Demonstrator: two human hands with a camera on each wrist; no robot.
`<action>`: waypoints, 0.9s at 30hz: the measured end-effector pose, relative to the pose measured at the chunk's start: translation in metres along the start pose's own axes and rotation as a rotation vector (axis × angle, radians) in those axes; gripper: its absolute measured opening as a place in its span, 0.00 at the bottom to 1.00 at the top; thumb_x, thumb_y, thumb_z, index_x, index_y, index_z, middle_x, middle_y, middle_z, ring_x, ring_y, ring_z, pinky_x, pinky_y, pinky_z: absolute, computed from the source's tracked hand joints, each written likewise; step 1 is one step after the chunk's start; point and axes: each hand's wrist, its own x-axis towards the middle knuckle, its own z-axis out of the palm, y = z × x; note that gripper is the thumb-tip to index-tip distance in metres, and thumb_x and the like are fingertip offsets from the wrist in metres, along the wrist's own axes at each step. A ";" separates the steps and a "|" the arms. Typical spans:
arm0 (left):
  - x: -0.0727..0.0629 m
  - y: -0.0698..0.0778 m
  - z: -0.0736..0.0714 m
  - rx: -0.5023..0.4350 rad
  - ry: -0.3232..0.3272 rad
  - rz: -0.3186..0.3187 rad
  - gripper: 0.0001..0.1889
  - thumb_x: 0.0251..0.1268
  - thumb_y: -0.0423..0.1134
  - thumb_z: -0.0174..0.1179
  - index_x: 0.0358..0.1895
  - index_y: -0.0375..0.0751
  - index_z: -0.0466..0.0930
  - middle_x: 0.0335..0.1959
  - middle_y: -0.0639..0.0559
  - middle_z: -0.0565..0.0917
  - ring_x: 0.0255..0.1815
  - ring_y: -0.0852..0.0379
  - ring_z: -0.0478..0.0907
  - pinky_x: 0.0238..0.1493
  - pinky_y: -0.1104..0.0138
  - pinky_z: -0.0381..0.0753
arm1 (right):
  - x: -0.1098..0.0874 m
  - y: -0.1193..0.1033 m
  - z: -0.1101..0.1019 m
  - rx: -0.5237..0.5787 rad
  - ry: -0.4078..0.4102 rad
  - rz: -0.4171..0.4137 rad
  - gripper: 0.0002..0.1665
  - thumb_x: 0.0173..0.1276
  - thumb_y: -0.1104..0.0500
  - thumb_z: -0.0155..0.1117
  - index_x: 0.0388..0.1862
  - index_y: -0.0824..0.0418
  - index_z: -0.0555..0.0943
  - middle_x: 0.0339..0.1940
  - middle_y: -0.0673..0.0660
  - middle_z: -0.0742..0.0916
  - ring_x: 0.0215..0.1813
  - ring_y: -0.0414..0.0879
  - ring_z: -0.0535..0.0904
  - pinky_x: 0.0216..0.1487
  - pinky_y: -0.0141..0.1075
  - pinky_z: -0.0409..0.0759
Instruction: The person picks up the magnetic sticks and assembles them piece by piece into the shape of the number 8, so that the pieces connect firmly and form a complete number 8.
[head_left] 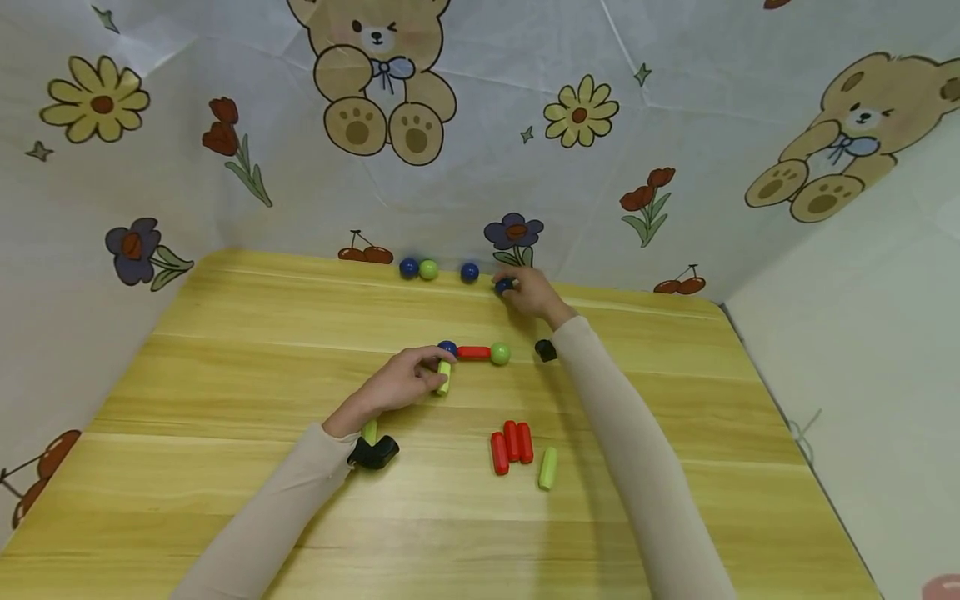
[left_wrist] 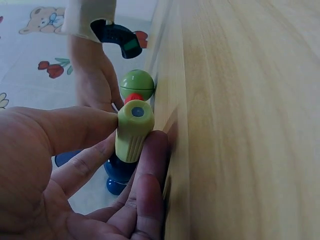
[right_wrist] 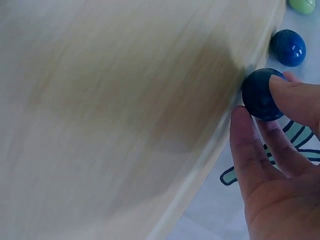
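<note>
My left hand (head_left: 405,380) pinches a yellow-green magnetic rod (head_left: 444,379) between thumb and fingers. The rod's top end meets a blue ball (head_left: 447,348), from which a red rod (head_left: 474,352) runs right to a green ball (head_left: 500,353). In the left wrist view the held rod (left_wrist: 134,132) shows a grey round insert in its near end. At the table's back edge my right hand (head_left: 531,293) grips another blue ball (head_left: 504,286); the right wrist view shows thumb and fingers around this ball (right_wrist: 262,95).
Along the back edge lie a blue ball (head_left: 469,272), a green ball (head_left: 428,269) and one more blue ball (head_left: 408,267). Red rods (head_left: 512,442) and a yellow-green rod (head_left: 548,468) lie front of centre. Another yellow-green rod (head_left: 370,431) is partly hidden by the left wrist.
</note>
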 end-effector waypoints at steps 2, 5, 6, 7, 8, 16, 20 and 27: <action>0.000 0.000 0.000 -0.003 0.000 -0.004 0.15 0.73 0.32 0.57 0.60 0.38 0.78 0.42 0.43 0.75 0.27 0.57 0.69 0.27 0.68 0.68 | -0.004 0.001 0.000 -0.004 -0.001 -0.015 0.17 0.74 0.66 0.58 0.60 0.63 0.81 0.63 0.63 0.82 0.64 0.60 0.77 0.65 0.51 0.74; 0.000 -0.001 0.000 -0.010 0.002 -0.008 0.15 0.73 0.31 0.57 0.60 0.38 0.78 0.42 0.42 0.75 0.25 0.57 0.68 0.26 0.69 0.67 | -0.011 0.003 0.000 0.015 0.008 -0.035 0.17 0.75 0.65 0.59 0.60 0.63 0.80 0.62 0.64 0.82 0.60 0.61 0.80 0.62 0.51 0.76; 0.000 -0.001 0.000 -0.011 0.002 -0.007 0.15 0.73 0.31 0.56 0.60 0.38 0.78 0.42 0.42 0.75 0.25 0.57 0.67 0.26 0.69 0.66 | -0.014 0.003 -0.001 0.026 0.015 -0.039 0.17 0.75 0.65 0.58 0.61 0.63 0.80 0.62 0.64 0.81 0.59 0.61 0.80 0.61 0.50 0.77; 0.000 -0.001 0.000 -0.014 0.002 -0.006 0.15 0.73 0.31 0.56 0.60 0.38 0.78 0.42 0.42 0.75 0.24 0.57 0.66 0.26 0.69 0.66 | -0.017 0.002 -0.001 0.036 0.027 -0.048 0.17 0.75 0.64 0.59 0.61 0.63 0.79 0.62 0.64 0.81 0.58 0.61 0.81 0.61 0.50 0.77; 0.000 -0.001 0.000 -0.016 0.002 -0.006 0.15 0.73 0.31 0.56 0.60 0.38 0.78 0.42 0.42 0.75 0.24 0.57 0.66 0.25 0.69 0.65 | -0.020 0.002 -0.002 0.048 0.040 -0.063 0.18 0.75 0.64 0.59 0.62 0.63 0.79 0.63 0.65 0.81 0.58 0.61 0.81 0.60 0.50 0.78; 0.001 0.002 -0.001 -0.032 -0.004 -0.017 0.15 0.72 0.30 0.56 0.60 0.37 0.78 0.42 0.42 0.75 0.24 0.57 0.65 0.25 0.70 0.64 | -0.052 -0.019 -0.009 0.126 0.130 -0.225 0.17 0.74 0.65 0.60 0.60 0.65 0.79 0.60 0.62 0.82 0.60 0.56 0.78 0.59 0.48 0.80; 0.003 0.001 -0.001 -0.036 -0.003 -0.017 0.15 0.72 0.30 0.56 0.59 0.38 0.79 0.42 0.42 0.75 0.23 0.57 0.65 0.25 0.70 0.64 | -0.068 -0.033 -0.006 0.146 0.113 -0.289 0.17 0.74 0.64 0.61 0.60 0.66 0.79 0.57 0.61 0.81 0.57 0.55 0.78 0.59 0.48 0.80; 0.004 -0.004 -0.002 -0.058 -0.023 -0.011 0.16 0.73 0.27 0.54 0.60 0.36 0.78 0.43 0.41 0.75 0.24 0.56 0.66 0.25 0.70 0.64 | -0.091 -0.049 0.005 0.167 0.100 -0.305 0.17 0.74 0.64 0.61 0.60 0.63 0.79 0.56 0.60 0.82 0.54 0.53 0.80 0.57 0.46 0.82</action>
